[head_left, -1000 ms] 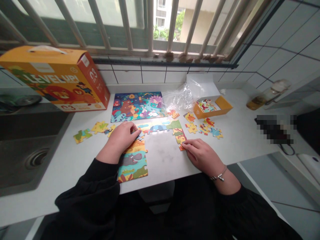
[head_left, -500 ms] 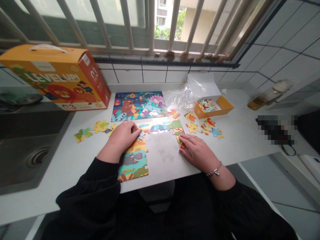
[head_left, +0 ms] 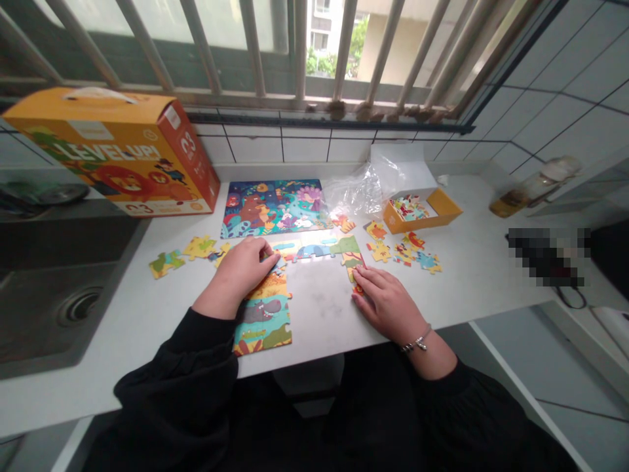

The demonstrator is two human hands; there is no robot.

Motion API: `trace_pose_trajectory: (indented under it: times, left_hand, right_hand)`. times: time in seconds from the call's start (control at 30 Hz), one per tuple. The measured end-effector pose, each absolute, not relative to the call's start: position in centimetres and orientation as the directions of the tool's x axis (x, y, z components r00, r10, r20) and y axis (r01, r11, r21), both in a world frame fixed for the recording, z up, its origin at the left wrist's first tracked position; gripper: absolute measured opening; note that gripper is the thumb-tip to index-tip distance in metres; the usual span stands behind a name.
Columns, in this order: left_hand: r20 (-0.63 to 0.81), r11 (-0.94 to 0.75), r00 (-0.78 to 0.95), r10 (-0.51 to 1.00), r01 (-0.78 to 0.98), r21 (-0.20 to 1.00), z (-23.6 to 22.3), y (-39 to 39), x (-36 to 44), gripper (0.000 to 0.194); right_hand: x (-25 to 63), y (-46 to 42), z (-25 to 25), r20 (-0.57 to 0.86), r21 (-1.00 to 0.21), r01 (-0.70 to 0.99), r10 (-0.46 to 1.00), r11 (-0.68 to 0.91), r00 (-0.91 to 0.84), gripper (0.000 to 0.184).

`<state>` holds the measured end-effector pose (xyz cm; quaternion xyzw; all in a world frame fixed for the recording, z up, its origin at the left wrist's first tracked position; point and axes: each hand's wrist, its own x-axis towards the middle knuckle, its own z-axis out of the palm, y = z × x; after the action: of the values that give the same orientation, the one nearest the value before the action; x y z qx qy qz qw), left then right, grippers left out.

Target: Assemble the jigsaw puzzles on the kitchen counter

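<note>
Puzzle: partly built jigsaw puzzle [head_left: 263, 314] lying flat on a white countertop [head_left: 462, 288], its animal-print pieces forming an upper row and a hippo section; the two parts form an L

Left hand [head_left: 236, 272]: fingertips [head_left: 265, 254] down at the corner; pinched or merely resting, cannot tell

Right hand [head_left: 388, 305]: fingers together, touching a piece at the row's right end; clamped or not, cannot tell

In the way: left hand covers the corner

Around: loose pieces [head_left: 403, 252] by an orange tray [head_left: 422, 215]; a finished picture panel [head_left: 272, 208]; a plastic bag [head_left: 356, 193]; an orange "LEVEL UP!" box [head_left: 113, 154]
</note>
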<state>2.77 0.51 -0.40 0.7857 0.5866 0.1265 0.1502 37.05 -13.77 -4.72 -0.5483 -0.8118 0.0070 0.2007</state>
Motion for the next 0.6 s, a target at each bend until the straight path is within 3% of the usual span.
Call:
trace_pose_trajectory:
  times: [0.6]
  left_hand:
    - [0.077, -0.29, 0.287, 0.955, 0.843, 0.453, -0.53, 0.35, 2.55, 0.019]
  right_hand:
    - [36.97, -13.8, -5.11, 0.367, -0.261, 0.89, 0.891, 0.373, -0.266, 0.037]
